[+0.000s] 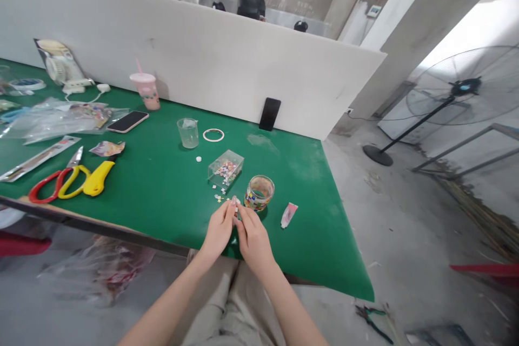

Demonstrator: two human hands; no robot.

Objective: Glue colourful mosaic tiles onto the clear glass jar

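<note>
Backed by a partition [194, 54], the desk [320, 189] is lying open right of the tube [289, 215]. Near its front edge, left hand [219, 225] and right hand [254, 233] are pinching a small piece [236, 210] — beside the jar [258, 197].

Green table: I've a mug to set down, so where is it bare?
Bare: the stretch between the yellow-handled tool and the white disc, and the right end of the table beyond the tube. Crowded: the left end, with bags and scissors, and around the left hand and right hand, beside clear box and glass.
</note>
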